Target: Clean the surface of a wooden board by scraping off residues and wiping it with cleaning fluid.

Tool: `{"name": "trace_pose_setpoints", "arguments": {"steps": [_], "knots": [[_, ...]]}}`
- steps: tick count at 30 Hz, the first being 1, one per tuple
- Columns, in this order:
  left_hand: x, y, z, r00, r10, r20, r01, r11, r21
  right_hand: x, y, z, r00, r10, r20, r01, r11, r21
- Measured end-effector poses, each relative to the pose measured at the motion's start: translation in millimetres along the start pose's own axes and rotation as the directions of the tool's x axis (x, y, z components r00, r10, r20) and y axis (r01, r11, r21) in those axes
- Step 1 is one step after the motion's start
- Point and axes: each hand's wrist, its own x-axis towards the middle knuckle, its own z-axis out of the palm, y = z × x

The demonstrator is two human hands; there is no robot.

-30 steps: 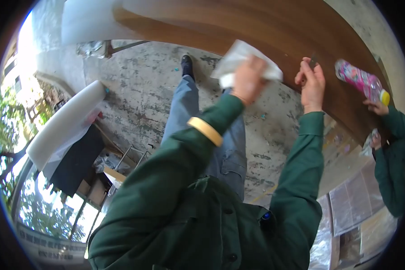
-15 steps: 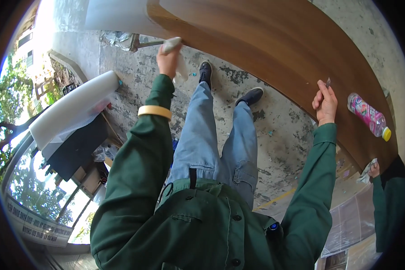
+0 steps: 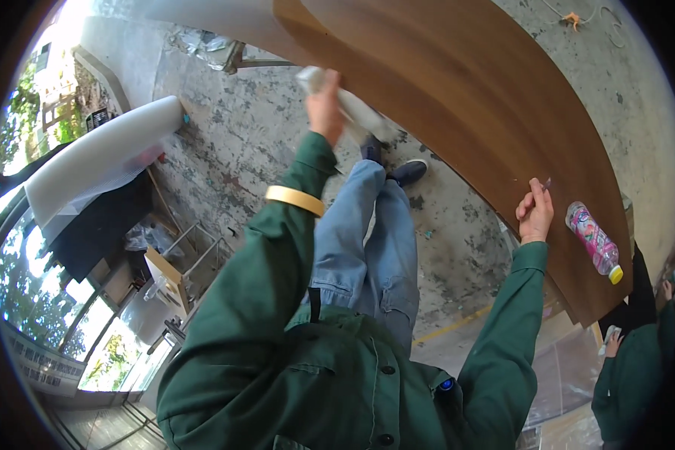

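My left hand [image 3: 326,112] is closed on a white cloth [image 3: 364,118], which is smeared by motion and trails to the right. It is beside the near edge of a long, brown wood-look panel [image 3: 457,90], over the floor. Above the panel's right part, my right hand [image 3: 534,216] pinches a small, thin, dark piece [image 3: 547,183] between thumb and fingers; its kind is too small to tell. To the right of that hand, a clear bottle [image 3: 594,238] with a pink label and yellow cap lies on the panel.
A co-worker's hand [image 3: 613,345] holds something white past the panel's right end. On the left lies a big roll of translucent wrap [image 3: 101,154]. A metal stand leg [image 3: 266,64] shows under the panel. The concrete floor [image 3: 232,142] is worn and patchy.
My left hand has swung right with the cloth, along the panel's edge. My right hand keeps its pinch and sits slightly lower in view. The co-worker shows more at the right.
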Motion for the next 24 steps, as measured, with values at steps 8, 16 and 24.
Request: {"name": "trace_pose_setpoints", "arguments": {"steps": [8, 16, 24], "knots": [[46.2, 13.6, -30.2, 1.000, 0.007, 0.017, -0.005, 0.990, -0.141, 4.2, 0.1, 6.7, 0.998, 0.037, -0.057, -0.040, 0.998, -0.042], [-177.7, -105.5, 62.1, 0.947, -0.284, 0.148, 0.297, 0.952, -0.076, 3.6, -6.9, 9.0, 0.996, 0.083, -0.031, -0.084, 0.996, -0.025], [-91.8, -50.0, 39.1, 0.996, 0.004, -0.093, -0.016, 0.992, -0.124, 5.6, -9.5, 4.9, 0.985, 0.163, 0.057, -0.164, 0.986, 0.006]]}}
